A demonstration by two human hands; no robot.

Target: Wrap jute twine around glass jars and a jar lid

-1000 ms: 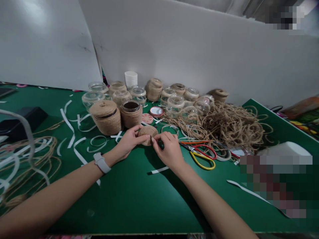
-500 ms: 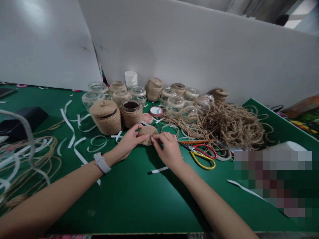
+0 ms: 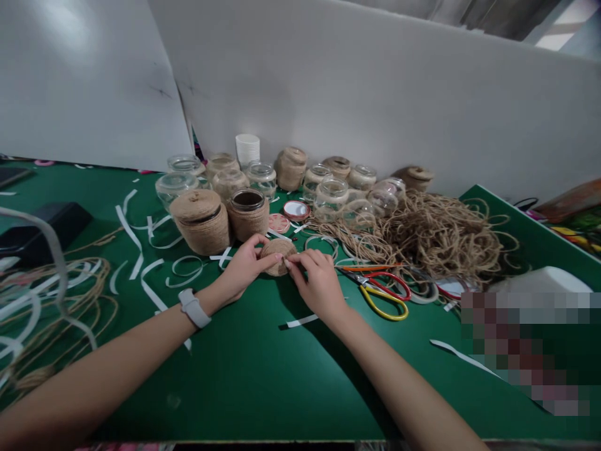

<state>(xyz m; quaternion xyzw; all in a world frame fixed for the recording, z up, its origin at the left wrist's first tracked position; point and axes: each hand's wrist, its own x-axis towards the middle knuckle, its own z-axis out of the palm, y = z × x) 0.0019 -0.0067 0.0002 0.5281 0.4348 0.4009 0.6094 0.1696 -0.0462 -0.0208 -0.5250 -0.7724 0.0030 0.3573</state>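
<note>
Between my hands is a round jar lid wrapped in jute twine (image 3: 276, 252), held just above the green table. My left hand (image 3: 251, 266) grips its left side, thumb lying on the top. At its right edge, the thumb and forefinger of my right hand (image 3: 317, 279) are pinched together against the twine; whatever small piece is between those fingertips is hidden. Behind the lid stand an open twine-wrapped jar (image 3: 248, 216) and a twine-wrapped jar with a lid on (image 3: 200, 222). Red and yellow handled scissors (image 3: 382, 291) lie right of my right hand.
Several glass jars (image 3: 331, 199) line the back by a stack of white cups (image 3: 247, 149). A heap of jute twine (image 3: 444, 238) lies right. White strips (image 3: 130, 235) and a black box (image 3: 44, 232) are on the left. A white roll (image 3: 539, 279) sits at right.
Both hands keep the same hold on the lid, with hardly any movement of the fingers. The whole view has shifted very slightly.
</note>
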